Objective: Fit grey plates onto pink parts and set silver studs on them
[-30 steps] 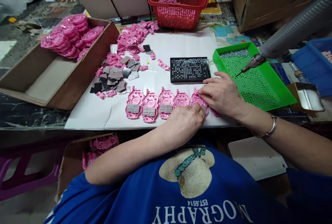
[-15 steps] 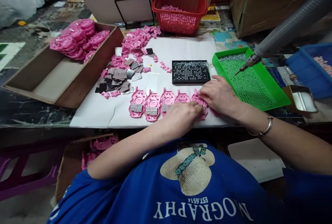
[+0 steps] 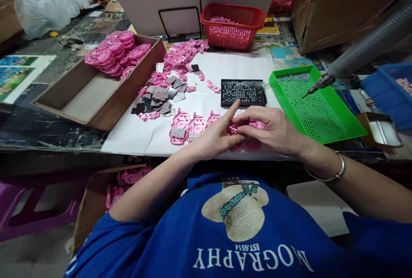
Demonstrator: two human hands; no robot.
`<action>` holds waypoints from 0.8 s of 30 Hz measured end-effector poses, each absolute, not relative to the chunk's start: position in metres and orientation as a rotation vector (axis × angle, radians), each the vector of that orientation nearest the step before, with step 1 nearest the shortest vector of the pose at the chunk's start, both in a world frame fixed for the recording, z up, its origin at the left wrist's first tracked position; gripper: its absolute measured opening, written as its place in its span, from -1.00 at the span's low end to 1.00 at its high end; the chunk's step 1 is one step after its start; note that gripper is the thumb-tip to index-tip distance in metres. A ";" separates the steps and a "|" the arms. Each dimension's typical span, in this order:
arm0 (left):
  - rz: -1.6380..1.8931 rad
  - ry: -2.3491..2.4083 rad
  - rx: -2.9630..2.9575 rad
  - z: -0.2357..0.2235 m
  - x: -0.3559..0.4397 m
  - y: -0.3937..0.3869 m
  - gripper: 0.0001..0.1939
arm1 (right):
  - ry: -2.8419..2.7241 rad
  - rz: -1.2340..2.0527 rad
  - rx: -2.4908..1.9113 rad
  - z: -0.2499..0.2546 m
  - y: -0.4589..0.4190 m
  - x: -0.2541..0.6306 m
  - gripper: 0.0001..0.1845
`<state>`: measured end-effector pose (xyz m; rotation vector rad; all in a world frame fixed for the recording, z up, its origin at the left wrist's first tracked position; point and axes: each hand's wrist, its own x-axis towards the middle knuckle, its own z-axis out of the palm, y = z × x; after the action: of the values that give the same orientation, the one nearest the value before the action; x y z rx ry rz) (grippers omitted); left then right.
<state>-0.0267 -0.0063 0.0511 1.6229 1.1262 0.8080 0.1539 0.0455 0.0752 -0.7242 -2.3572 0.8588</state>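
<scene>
A row of pink plastic shells (image 3: 180,120) lies on the white sheet in front of me. Silvery metal plates (image 3: 178,133) sit in the two leftmost; my hands partly cover the others. My left hand (image 3: 212,138) is over the middle of the row, index finger stretched upward and apart from the rest, with nothing visible in it. Close against it, my right hand (image 3: 273,132) has thumb and fingers pinched above the right-hand shells; whatever lies between the fingertips is too small to make out. Just beyond is a black screw tray (image 3: 243,92) filled with small screws.
Loose metal plates (image 3: 161,95) and small pink parts (image 3: 180,56) are heaped left of centre. A cardboard tray (image 3: 128,102) holds stacked pink shells. A red basket (image 3: 233,33) stands behind. At right, an electric screwdriver (image 3: 347,54) hangs over a green tray (image 3: 350,129).
Both hands have moved left along the row of shells. My left index finger has lifted and spread, and the right fingertips have come close to the left hand. The view has shifted slightly.
</scene>
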 end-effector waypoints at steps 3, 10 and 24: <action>0.766 1.146 1.625 0.054 -0.030 -0.008 -0.20 | -2.333 0.885 -0.750 0.070 0.048 0.154 -0.89; 0.797 1.019 1.345 0.058 -0.039 -0.007 -0.49 | -2.247 0.798 -0.843 0.070 0.052 0.158 -0.91; 0.914 1.210 1.426 0.053 -0.053 -0.009 -0.65 | -2.506 0.208 -0.514 0.058 0.059 0.160 -0.79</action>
<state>-0.0526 -0.0091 0.0530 1.4258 1.2103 0.9141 0.1597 0.0592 0.0583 -0.5140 -2.5062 0.2082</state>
